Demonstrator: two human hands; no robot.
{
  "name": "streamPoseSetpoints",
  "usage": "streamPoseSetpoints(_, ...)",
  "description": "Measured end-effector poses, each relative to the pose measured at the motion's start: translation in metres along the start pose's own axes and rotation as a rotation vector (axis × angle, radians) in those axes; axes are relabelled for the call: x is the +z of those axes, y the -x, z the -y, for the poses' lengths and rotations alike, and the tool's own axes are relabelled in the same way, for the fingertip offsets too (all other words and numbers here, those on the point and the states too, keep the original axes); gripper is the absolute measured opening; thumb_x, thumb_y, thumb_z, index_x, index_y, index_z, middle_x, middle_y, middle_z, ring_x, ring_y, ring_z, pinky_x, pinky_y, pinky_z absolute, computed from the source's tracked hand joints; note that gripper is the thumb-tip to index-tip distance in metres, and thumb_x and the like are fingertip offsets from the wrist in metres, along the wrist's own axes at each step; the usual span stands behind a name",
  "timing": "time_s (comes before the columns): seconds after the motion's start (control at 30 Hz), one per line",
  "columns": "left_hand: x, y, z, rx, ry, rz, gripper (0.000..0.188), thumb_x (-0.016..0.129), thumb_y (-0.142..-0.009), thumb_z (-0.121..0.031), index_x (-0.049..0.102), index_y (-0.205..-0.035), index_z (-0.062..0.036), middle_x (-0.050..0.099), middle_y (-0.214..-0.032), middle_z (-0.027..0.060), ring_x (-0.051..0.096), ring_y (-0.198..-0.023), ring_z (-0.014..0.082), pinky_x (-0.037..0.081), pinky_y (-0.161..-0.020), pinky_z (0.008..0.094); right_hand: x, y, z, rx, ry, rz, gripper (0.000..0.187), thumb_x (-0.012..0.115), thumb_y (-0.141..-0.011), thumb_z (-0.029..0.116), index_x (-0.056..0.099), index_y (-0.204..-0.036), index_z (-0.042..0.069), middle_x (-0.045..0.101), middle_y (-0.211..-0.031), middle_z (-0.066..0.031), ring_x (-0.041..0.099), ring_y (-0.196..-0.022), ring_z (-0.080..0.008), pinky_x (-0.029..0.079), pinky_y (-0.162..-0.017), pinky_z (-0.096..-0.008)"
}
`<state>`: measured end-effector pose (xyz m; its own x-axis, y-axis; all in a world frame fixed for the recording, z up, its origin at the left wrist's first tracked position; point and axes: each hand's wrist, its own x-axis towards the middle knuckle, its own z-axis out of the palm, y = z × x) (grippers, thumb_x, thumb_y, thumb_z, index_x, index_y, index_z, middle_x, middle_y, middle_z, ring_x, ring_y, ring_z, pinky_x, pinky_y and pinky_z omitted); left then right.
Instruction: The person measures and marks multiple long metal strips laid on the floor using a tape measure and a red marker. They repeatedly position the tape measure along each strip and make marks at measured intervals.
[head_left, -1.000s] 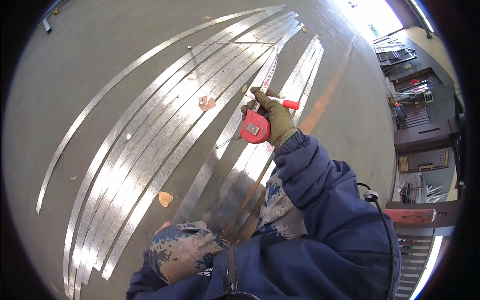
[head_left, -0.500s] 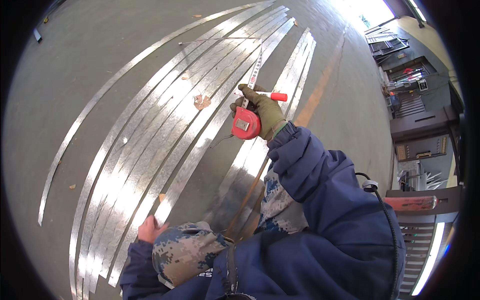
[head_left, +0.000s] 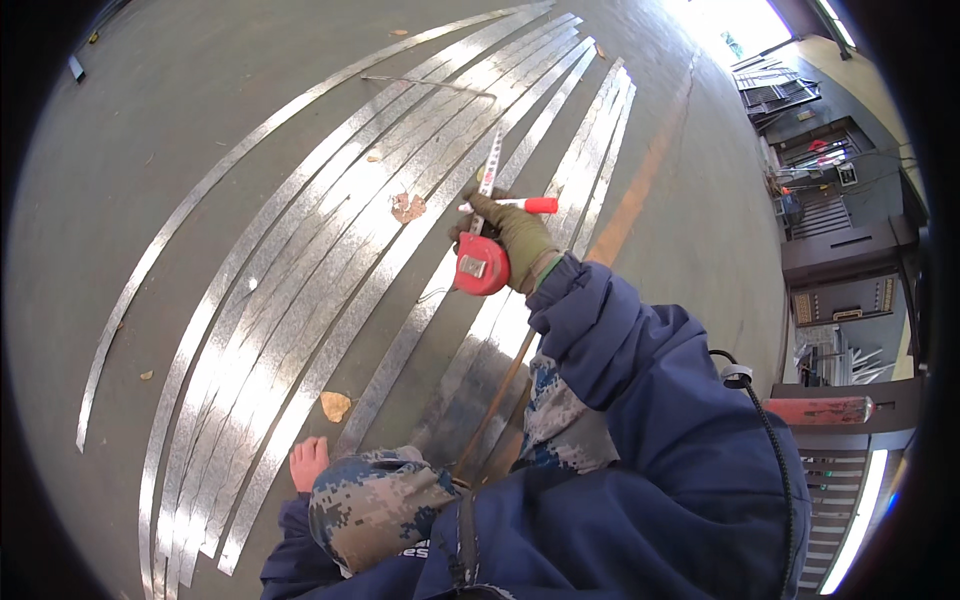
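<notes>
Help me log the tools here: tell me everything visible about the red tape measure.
The tape measure has a rounded red case, plastic-looking, with a silvery clip facing the camera. A thin cord seems to trail from its left. The gloved right hand grips it along with a red-and-white marker. Its pale, marked blade is pulled out, running away from the person over metal strips; its far end is unclear.

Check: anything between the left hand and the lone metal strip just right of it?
Nothing visible: only grey floor shows between the left hand and the metal strip. The dry leaf lies farther ahead; the camouflage-clad knee hides the ground nearer the body.
</notes>
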<state>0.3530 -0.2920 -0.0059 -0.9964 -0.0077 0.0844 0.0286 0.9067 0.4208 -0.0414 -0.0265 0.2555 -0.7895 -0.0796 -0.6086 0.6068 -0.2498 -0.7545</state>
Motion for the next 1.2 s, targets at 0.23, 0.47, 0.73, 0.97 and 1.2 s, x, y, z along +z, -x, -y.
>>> streamPoseSetpoints(0.23,-0.083,-0.166,-0.089,-0.526,1.693,0.195,0.061,0.063,-0.097,-0.037,0.045,-0.140,0.0026,0.061,-0.120,0.0130,0.063,-0.104,0.0235,0.055,-0.090,0.0397,0.026,0.021,-0.115,0.208,0.044,0.062,0.022,0.072,-0.092,0.017,0.059,-0.103,0.002,0.067,-0.082,-0.0117,0.068,-0.070,-0.0256,0.058,-0.063,-0.0398)
streamPoseSetpoints(0.47,-0.072,-0.187,-0.085,-0.662,1.904,0.376,0.041,0.056,-0.101,-0.027,0.050,-0.131,0.0003,0.063,-0.107,0.0075,0.064,-0.092,0.0179,0.056,-0.077,0.0349,0.041,0.021,-0.223,-0.011,0.325,0.085,0.027,0.073,-0.091,0.017,0.064,-0.113,0.005,0.071,-0.089,-0.0062,0.066,-0.077,-0.0165,0.056,-0.068,-0.0342)
streamPoseSetpoints(0.73,-0.083,-0.150,-0.053,-0.923,1.665,0.385,0.025,0.051,-0.094,-0.010,0.059,-0.115,0.0012,0.065,-0.093,0.0098,0.064,-0.079,0.0179,0.053,-0.073,0.0292,0.083,-0.003,-0.221,0.118,0.594,-0.031,0.015,0.073,-0.087,0.011,0.068,-0.094,-0.001,0.070,-0.077,-0.0121,0.066,-0.063,-0.0216,0.053,-0.059,-0.0355)
streamPoseSetpoints(0.97,-0.099,-0.115,-0.022,-0.904,1.522,0.437,0.021,0.057,-0.096,-0.016,0.066,-0.105,0.0006,0.066,-0.085,0.0062,0.062,-0.075,0.0131,0.049,-0.068,0.0257,0.111,-0.067,-0.193,0.170,0.101,-0.160,0.016,0.069,-0.090,0.003,0.059,-0.094,-0.009,0.066,-0.075,-0.0181,0.067,-0.061,-0.0298,0.051,-0.048,-0.0402)
streamPoseSetpoints(1.2,-0.144,-0.100,-0.003,-0.722,1.307,0.379,0.021,0.058,-0.095,-0.015,0.068,-0.096,0.0034,0.067,-0.075,0.0073,0.059,-0.064,0.0112,0.047,-0.060,0.0245,0.093,-0.140,-0.055,-0.101,0.018,-0.230,0.020,0.069,-0.091,0.010,0.061,-0.098,-0.007,0.069,-0.082,-0.0201,0.069,-0.066,-0.0330,0.056,-0.053,-0.0435)
